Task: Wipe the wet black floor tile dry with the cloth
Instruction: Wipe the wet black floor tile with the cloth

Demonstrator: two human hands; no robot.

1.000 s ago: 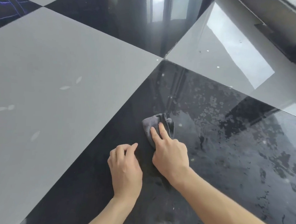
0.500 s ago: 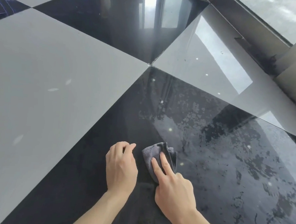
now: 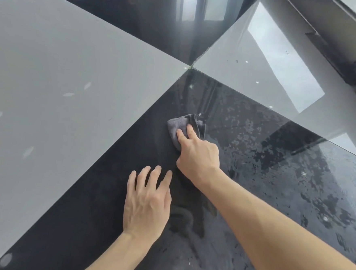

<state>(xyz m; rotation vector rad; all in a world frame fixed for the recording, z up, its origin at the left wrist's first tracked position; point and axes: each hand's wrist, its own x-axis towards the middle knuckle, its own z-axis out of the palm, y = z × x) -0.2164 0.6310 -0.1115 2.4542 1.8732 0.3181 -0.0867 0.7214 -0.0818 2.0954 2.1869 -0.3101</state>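
The cloth (image 3: pixel 182 129) had slid farther up the black floor tile (image 3: pixel 264 183), pressed flat under the right hand (image 3: pixel 198 157)'s straight fingers (image 3: pixel 191 131), while the left hand (image 3: pixel 147 204) lay spread, released, just behind them on dry tile.

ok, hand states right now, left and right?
Left hand: open, flat on the black tile.
Right hand: open, fingers pressing the cloth.
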